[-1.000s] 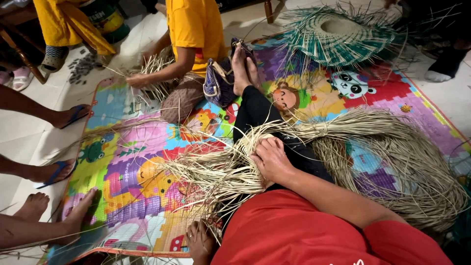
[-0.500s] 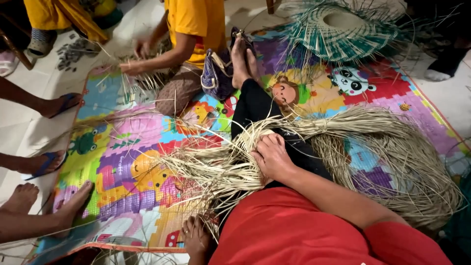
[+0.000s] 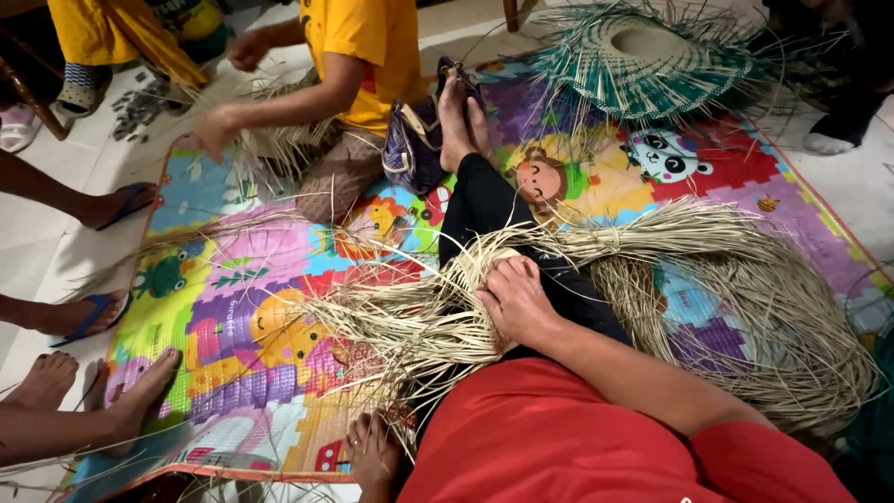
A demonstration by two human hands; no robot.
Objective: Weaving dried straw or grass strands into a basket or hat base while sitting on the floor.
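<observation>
The right hand [image 3: 515,303] is lying palm-down on a flat piece of pale straw weaving [image 3: 424,321], fingers curled over its near edge and pressing it against the person's black-trousered leg [image 3: 484,200]. The weaving is resting across the lap, its loose ends fanning out to the left over the play mat [image 3: 223,307]. The left hand [image 3: 374,454] is showing only in part at the bottom of the frame, below the weaving and beside the red shirt [image 3: 568,442]; whether it is gripping any straw cannot be told, as strands and the body are covering most of it.

A long bundle of straw [image 3: 745,307] is curving from the weaving round to the right, forming a loose loop on the mat. The person's bare feet [image 3: 461,116] are pointing away, just beside a small purple bag [image 3: 410,149].

Across the mat another person in a yellow shirt [image 3: 363,51] is sitting and handling a smaller bunch of straw [image 3: 270,149] with both hands. At the top right a green and pale woven hat [image 3: 647,56] is lying with uncut ends radiating outward. Along the left edge other people's bare feet [image 3: 140,391] and feet in blue sandals [image 3: 98,312] are resting on the mat's border and the tiled floor [image 3: 37,251].
</observation>
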